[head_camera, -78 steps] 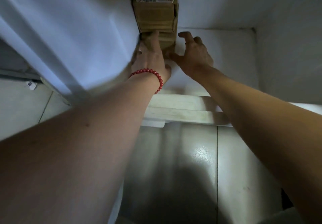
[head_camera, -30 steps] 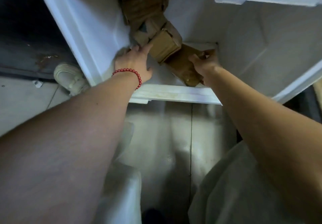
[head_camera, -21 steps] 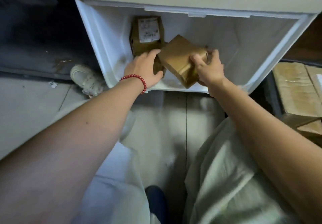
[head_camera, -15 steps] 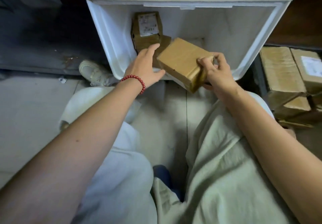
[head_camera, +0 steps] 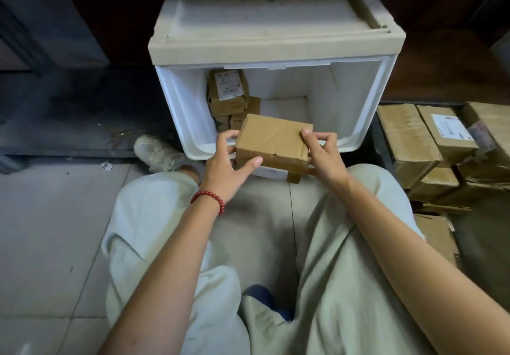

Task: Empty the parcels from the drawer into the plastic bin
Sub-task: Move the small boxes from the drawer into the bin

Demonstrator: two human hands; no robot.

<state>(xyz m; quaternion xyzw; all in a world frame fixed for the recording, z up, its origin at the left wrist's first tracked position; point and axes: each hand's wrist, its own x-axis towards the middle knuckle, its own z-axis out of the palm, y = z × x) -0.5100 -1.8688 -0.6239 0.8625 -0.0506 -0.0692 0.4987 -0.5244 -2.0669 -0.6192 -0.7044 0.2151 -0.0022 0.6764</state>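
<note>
Holding: both hands grip one brown cardboard parcel (head_camera: 273, 141), raised over the drawer's front lip, between the person's knees.
Left hand (head_camera: 229, 161): wrapped on the parcel's left end, thumb flat along the near side face, fingers curled round the far left corner.
Right hand (head_camera: 324, 153): clamped on the parcel's right end, fingertips on the top face by the right edge, rest of the hand below that corner.
Parcel look: flat box, clear tape across the top, near side face dented, lying roughly level.
Small brown box (head_camera: 294, 176): shows just under the parcel's near right corner; cannot tell if it is held or resting by the drawer lip.
Drawer (head_camera: 182, 106): white plastic, pulled open toward the person, under a beige cabinet top (head_camera: 270, 23).
Stack of parcels (head_camera: 227, 92): inside the drawer, back left, against the left wall; top one has a white label; a few smaller ones at its foot, just behind the held parcel.
Drawer right half: bare white bottom visible.
Cardboard boxes (head_camera: 408, 139): right of the drawer, packed side by side, one with a white label, a dark rim on their left edge; cannot tell what holds them.
Bracelet (head_camera: 208, 197): red beads, left wrist.
Trousers (head_camera: 345, 244): pale, knees spread either side of the arms.
Shoe (head_camera: 158, 153): white, on the floor near the drawer's left front corner.
Floor (head_camera: 55, 230): grey tiles, small white scrap lying left of the shoe.
</note>
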